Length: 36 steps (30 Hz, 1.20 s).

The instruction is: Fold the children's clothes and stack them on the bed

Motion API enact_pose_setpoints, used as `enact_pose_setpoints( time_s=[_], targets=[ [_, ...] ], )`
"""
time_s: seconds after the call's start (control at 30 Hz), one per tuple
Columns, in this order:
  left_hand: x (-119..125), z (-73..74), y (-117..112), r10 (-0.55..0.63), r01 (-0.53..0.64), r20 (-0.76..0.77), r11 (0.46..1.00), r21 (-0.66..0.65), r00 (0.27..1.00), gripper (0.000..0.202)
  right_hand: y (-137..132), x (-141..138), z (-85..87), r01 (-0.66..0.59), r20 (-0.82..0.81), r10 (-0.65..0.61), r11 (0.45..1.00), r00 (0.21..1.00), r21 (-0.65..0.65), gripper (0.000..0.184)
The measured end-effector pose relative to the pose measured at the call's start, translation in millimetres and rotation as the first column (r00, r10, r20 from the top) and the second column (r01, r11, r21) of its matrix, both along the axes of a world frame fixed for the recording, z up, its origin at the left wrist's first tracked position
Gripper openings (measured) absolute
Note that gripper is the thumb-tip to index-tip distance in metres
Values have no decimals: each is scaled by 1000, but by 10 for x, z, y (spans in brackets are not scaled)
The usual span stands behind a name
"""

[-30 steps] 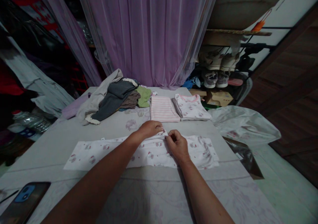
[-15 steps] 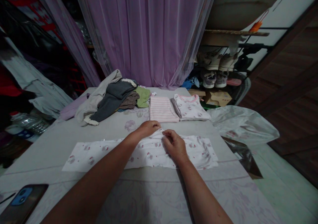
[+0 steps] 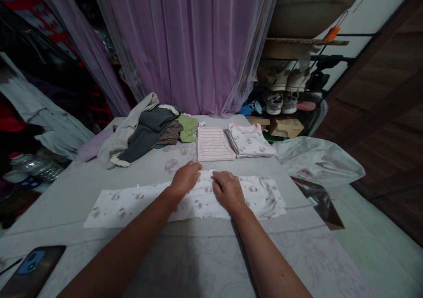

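- A pale, flower-patterned surface [image 3: 304,245] spans the foreground.
- Across its middle, a white printed garment [image 3: 202,201] lies flat in a long strip.
- Beyond sit a clothes heap [image 3: 150,126], a folded striped garment [image 3: 214,144] and a folded printed top [image 3: 249,141].
- The left hand [image 3: 185,176] and right hand [image 3: 230,190] touch the strip's far edge; whether either grip is closed cannot be told.

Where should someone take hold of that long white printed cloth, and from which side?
Probably by both short ends, reaching down from the near side: the white printed cloth lies flat as a long strip across the table, narrow ends pointing left and right. The right end looks rumpled, so pinching there may gather folds.
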<state>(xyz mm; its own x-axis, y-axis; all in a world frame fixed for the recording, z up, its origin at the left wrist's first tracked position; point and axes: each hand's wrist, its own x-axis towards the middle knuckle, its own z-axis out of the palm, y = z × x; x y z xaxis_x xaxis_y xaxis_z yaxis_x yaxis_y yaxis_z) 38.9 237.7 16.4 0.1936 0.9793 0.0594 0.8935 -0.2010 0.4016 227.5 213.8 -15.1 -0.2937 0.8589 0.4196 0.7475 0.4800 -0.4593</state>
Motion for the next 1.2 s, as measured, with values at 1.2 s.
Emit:
enact_pose_setpoints(
  time_s=[1.2],
  targets=[
    [-160, -353, -920, -373, 403, -221, 909, 107, 901, 44, -509, 1413, 375, 675, 405, -557, 693, 725, -254, 40]
  ],
)
